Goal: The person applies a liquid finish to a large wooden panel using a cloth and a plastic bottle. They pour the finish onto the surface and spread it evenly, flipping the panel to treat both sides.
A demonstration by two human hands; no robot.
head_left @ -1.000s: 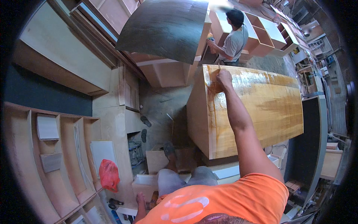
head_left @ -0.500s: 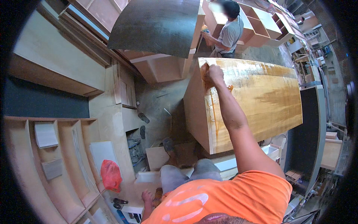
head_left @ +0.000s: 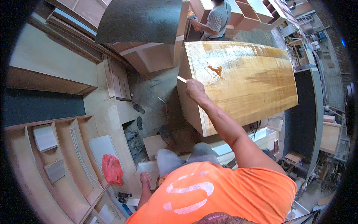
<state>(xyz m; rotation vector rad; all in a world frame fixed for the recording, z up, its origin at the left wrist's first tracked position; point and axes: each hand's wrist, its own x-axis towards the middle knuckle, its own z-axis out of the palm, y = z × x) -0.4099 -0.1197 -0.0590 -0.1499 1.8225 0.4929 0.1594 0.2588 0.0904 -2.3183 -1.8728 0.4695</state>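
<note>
My right hand (head_left: 195,90) is closed round a pale flat strip (head_left: 181,79), whose end sticks out past the left edge of a large wooden panel (head_left: 257,89). The panel is the top of a box-like cabinet and has a glossy, amber wet coat in streaks. A thick puddle of orange-brown glue (head_left: 216,71) lies on it, just beyond my right hand. Low at my left side, my left hand (head_left: 145,179) is held away from the work with its fingers loosely apart and nothing visible in it.
Past the cabinet, a co-worker (head_left: 214,20) in a grey shirt works beside other boxes. A dark curved sheet (head_left: 140,22) lies on a cabinet at the far left. Open shelving (head_left: 71,130) and a red plastic bag (head_left: 112,170) are at my left. Sandals (head_left: 139,123) lie on the floor.
My right hand has moved from the panel's far left corner nearer to me, along its left edge. The glue it partly covered now shows fully. The view has shifted slightly.
</note>
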